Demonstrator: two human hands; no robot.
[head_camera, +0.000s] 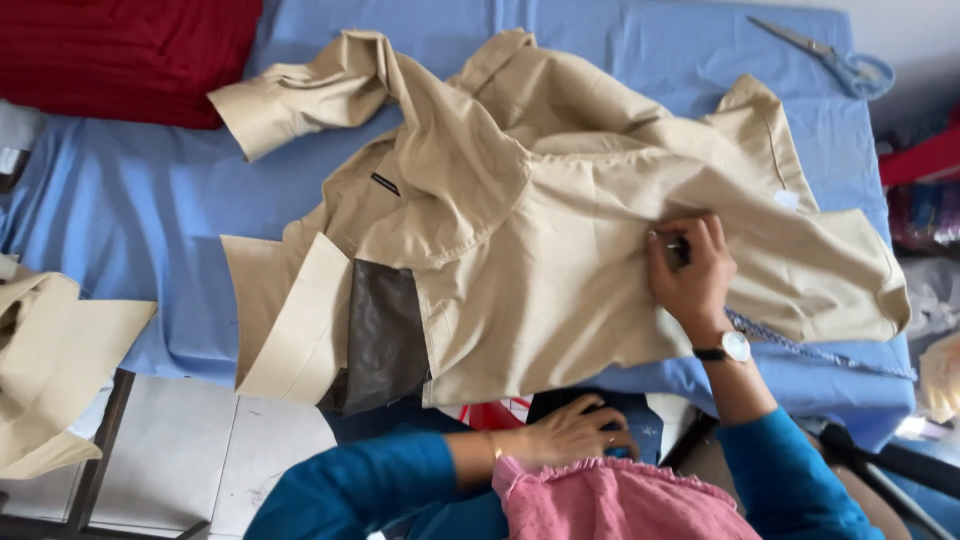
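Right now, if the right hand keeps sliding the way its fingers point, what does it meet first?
The right hand points up-left across the beige jacket, so it would likely meet more of that cloth first, probably the raised fold near the collar, though depth is unclear.

Illumination is bright, even and diffuse; no single source is visible. Shadows are soft: shallow ones lie in the folds of the beige garment (560, 230), a darker band falls under its lower edge at bottom centre. No glare appears on the blue table cover (120, 210). Focus is acceptable at centre; the scissors (830, 55) at upper right and the frame's right edge appear slightly soft.
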